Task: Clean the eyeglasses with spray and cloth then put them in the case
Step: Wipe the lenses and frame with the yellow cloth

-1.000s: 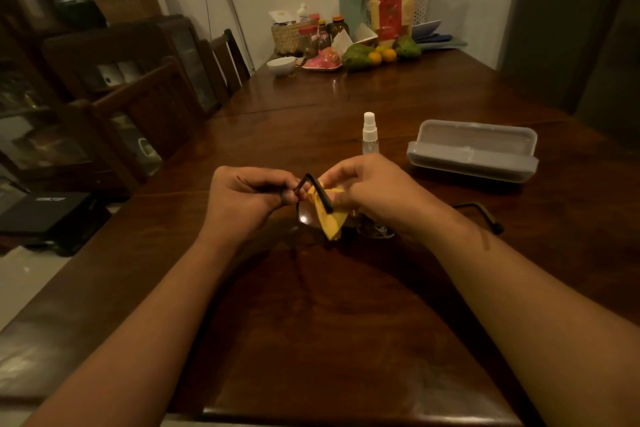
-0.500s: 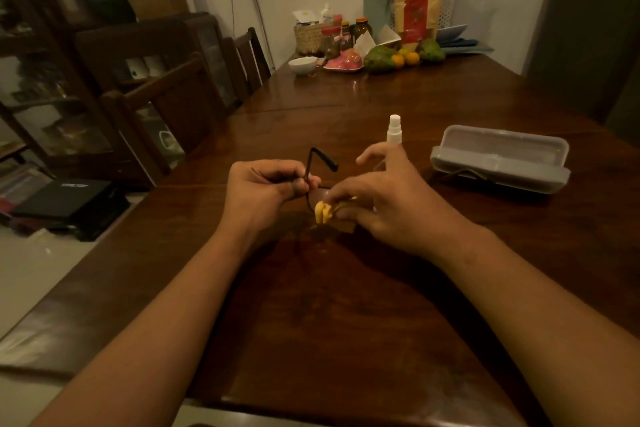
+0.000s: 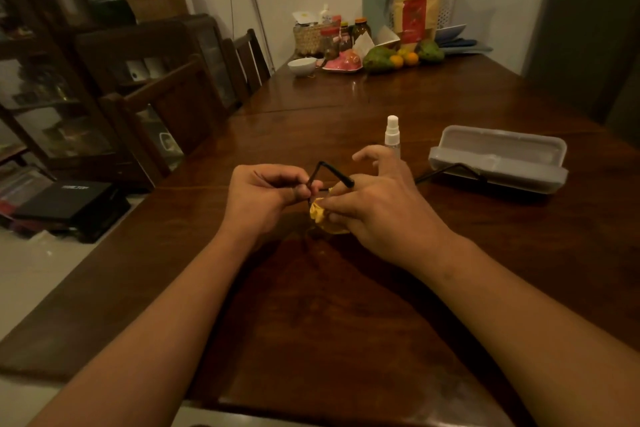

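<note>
Black box [image 3: 65,199] (lettering illegible), eyeglasses [image 3: 336,172], cloth [image 3: 317,213]

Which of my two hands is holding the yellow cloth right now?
The right hand: it pinches the yellow cloth against a lens of the eyeglasses, while the left hand only holds the frame near the hinge.

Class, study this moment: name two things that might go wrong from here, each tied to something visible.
The left hand pinches the eyeglasses at one corner while the right hand presses the yellow cloth on a lens: the frame might twist. The spray bottle stands just beyond that hand and might topple.
</note>
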